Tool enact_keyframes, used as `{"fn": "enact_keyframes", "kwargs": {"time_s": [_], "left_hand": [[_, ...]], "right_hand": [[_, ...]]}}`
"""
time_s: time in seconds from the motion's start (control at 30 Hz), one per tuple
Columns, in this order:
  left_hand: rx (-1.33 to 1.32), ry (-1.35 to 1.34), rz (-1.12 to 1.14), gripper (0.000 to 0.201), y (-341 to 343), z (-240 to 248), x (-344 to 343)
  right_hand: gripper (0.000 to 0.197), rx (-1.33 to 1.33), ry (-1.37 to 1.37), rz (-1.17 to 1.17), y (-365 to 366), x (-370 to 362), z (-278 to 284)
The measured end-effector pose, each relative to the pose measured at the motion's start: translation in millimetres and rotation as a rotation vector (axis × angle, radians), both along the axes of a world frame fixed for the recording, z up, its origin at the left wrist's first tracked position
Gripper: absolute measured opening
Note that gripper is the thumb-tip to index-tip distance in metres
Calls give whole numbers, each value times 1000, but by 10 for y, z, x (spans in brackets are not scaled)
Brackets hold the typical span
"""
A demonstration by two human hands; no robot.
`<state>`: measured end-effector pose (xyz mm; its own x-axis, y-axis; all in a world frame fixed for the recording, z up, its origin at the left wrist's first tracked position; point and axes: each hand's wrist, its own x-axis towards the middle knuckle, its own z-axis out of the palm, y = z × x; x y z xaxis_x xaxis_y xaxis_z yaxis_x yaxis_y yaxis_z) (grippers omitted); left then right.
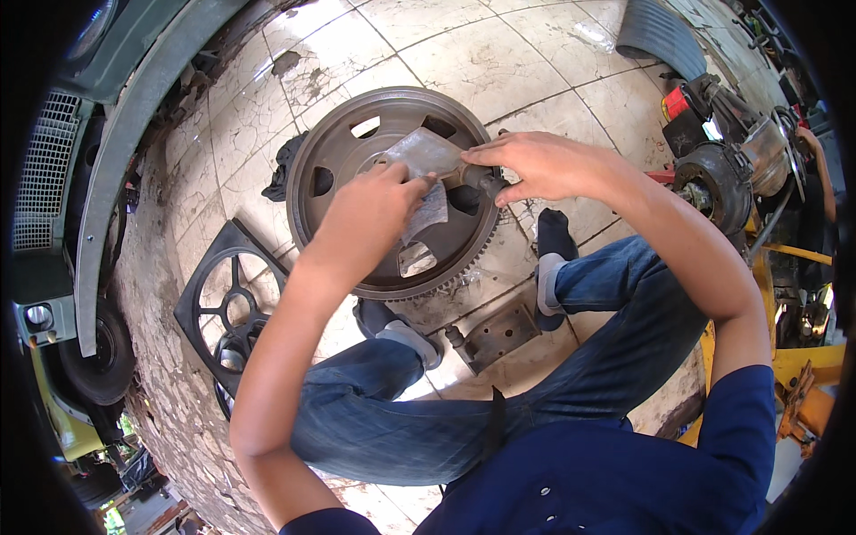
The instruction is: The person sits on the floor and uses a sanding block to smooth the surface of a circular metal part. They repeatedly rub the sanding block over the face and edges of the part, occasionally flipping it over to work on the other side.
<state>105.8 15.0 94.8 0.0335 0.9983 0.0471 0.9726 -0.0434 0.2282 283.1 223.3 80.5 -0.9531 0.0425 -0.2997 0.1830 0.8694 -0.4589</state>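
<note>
A large brown metal flywheel with a toothed rim and several cut-out windows lies flat on the floor between my feet. Over its middle, my left hand is closed, its fingers pinching a worn grey sheet. A flat grey piece extends beyond those fingers; I cannot tell whether it belongs to the same sheet. At the wheel's right edge, my right hand is curled, thumb and fingers around a small dark cylindrical part. The hand partly hides that part.
A metal block lies between my feet. Left of the wheel are a black frame with a spoked ring and a dark cloth. Greasy machinery stands at right, below a ribbed grey piece. A vehicle's bumper edges the left.
</note>
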Motion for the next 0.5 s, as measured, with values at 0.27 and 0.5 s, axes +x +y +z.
{"fn": "enact_keyframes", "kwargs": {"time_s": [0.27, 0.5], "left_hand": [[-175, -426, 183, 36, -354, 301, -384], [171, -992, 433, 46, -191, 43, -327]], "right_hand": [[71, -30, 34, 30, 7, 5, 36], [78, -224, 357, -103, -359, -144, 169]]}}
